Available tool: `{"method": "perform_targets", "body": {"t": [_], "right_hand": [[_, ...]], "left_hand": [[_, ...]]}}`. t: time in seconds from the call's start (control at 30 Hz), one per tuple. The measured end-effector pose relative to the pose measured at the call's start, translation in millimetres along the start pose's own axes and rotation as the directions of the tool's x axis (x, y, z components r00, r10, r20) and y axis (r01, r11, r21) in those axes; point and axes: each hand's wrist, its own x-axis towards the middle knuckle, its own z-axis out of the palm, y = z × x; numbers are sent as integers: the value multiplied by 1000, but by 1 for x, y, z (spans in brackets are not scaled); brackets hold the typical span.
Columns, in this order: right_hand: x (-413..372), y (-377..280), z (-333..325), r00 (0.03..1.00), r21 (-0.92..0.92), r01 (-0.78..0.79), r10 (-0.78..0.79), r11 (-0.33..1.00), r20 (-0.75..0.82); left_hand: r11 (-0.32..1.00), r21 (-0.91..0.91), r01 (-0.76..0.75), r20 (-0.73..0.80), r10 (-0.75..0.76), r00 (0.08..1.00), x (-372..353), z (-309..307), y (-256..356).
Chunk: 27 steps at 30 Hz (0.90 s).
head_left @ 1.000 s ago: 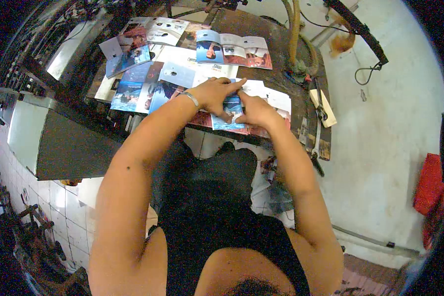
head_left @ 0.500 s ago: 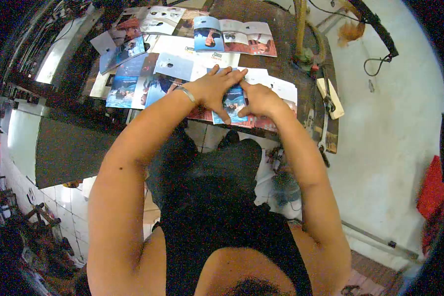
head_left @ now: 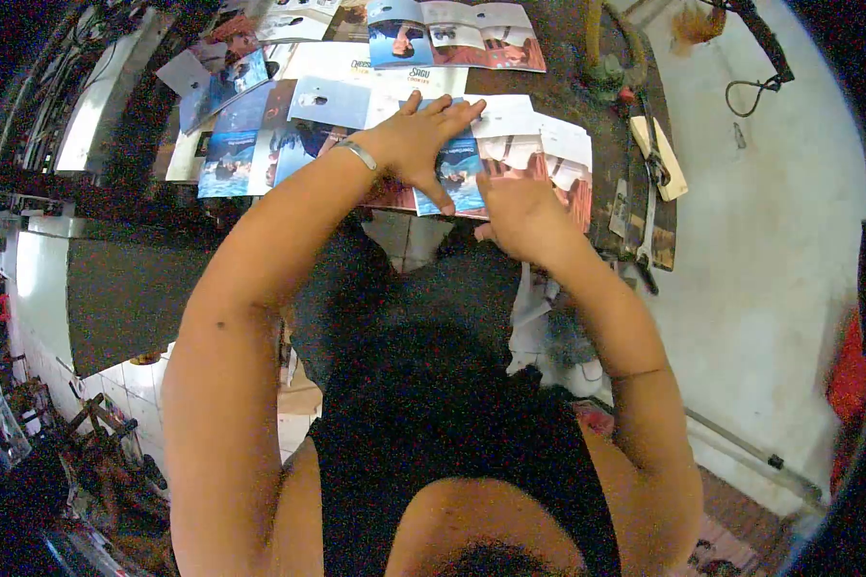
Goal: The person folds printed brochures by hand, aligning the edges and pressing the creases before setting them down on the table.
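Observation:
My left hand, with a metal bracelet at its wrist, lies spread over printed sheets, its thumb on a blue booklet page. Close to its right, my right hand rests at the near edge of the booklet. Its thumb points left below the edge, and its other fingers are bunched and partly hidden, so what they pinch is unclear. Printed sheets with red-brown pictures lie right of and beyond it. A pale blue card and a blue printed sheet lie to the left.
Another open booklet lies at the back of the dark table. A wrench and a pale wood block are at its right edge. A hose or post stands behind. A grey panel is at the left.
My right hand has moved down and right, away from my left hand, uncovering more of the booklet and sheets. The camera view has shifted slightly, with the table higher in view.

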Motion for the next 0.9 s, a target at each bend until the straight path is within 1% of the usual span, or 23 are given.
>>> {"method": "perform_targets", "body": {"t": [0.13,0.27,0.33,0.47,0.57,0.67,0.77,0.87,0.9], "right_hand": [[-20,-13,0,994,13,-56,55,998,94],[-17,-21,-2,979,23,-113,107,993,176],[-15,-18,4,983,21,-113,109,993,150],[-13,-11,6,984,73,-128,117,989,135],[-32,-11,1,996,107,-85,86,991,-10],[-37,-18,1,989,130,-146,146,981,10],[-35,-15,17,991,112,-122,128,986,-43],[-20,-19,7,983,85,-143,131,986,129],[-19,-16,4,987,83,-132,122,988,109]], "left_hand": [[998,-17,-63,-14,62,998,0,4,-8],[984,52,-173,8,173,985,-7,1,-20],[966,76,-248,36,246,969,-9,-2,-31],[962,73,-263,55,259,964,-12,3,-39],[961,64,-269,34,267,963,-11,5,-42],[958,63,-280,28,279,960,-10,5,-43],[960,73,-270,48,267,962,-9,4,-42],[965,92,-245,100,236,966,-8,-3,-38],[965,93,-246,106,236,966,-6,-2,-40]]}}
